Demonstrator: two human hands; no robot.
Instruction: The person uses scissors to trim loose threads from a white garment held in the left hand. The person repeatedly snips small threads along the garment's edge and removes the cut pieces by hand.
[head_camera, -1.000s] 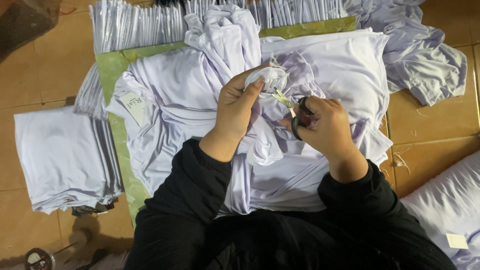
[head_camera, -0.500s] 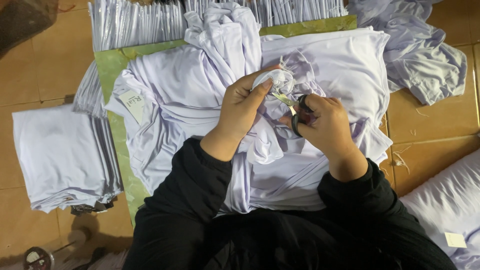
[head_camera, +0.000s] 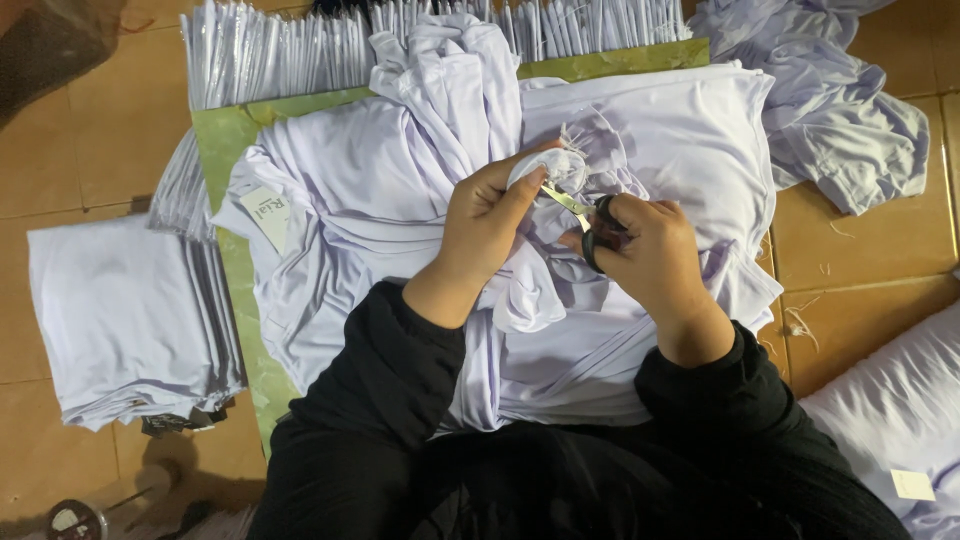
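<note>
My left hand (head_camera: 487, 215) pinches a bunched bit of pale lilac-white fabric (head_camera: 556, 168), lifted off the garment pile (head_camera: 400, 210) in front of me. My right hand (head_camera: 655, 250) grips small black-handled scissors (head_camera: 590, 222); their metal blades point up-left and touch the pinched fabric just under my left thumb. Both hands sit close together above the middle of the pile. My black sleeves cover both forearms.
The pile lies on a green board (head_camera: 225, 140) on a tan tiled floor. A folded stack of the same cloth (head_camera: 125, 315) lies at the left, plastic-wrapped bundles (head_camera: 290, 50) along the top, loose garments (head_camera: 840, 110) at the upper right, more cloth (head_camera: 900, 410) at the lower right.
My two hands have stayed together on the pinched fabric; the scissor blades have shifted slightly against it. The view has barely moved.
</note>
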